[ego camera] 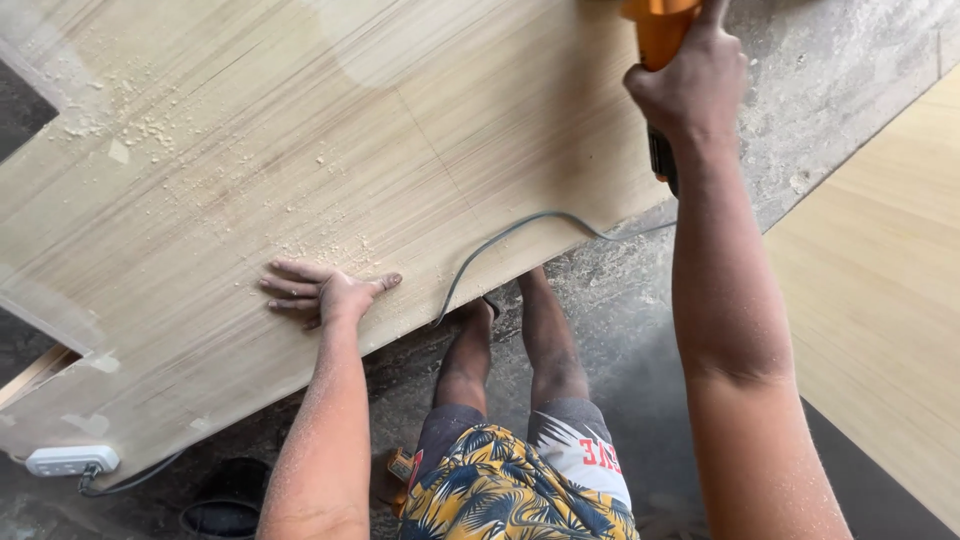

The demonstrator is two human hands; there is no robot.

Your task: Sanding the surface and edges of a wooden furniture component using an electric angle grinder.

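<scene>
Left hand (pixel 325 293) spread flat on the wood panel (pixel 300 170), pinning its near edge over the floor (pixel 840 70). Right hand (pixel 690 85) clamped on the orange power tool (pixel 658 40) at the far edge. Keep the cord (pixel 500 245) off the cut line, press firmly.

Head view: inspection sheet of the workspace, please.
Surface: pale wood panel, sawdust scattered on it.
Job's things: orange power tool at the panel's top edge.
Clutter: white power strip at the panel's lower left corner.
Hands: left hand flat on the panel; right hand gripping the tool.
Cables: grey cord trailing from the tool across the panel.
Surroundings: dusty concrete floor; second panel on the right.
</scene>
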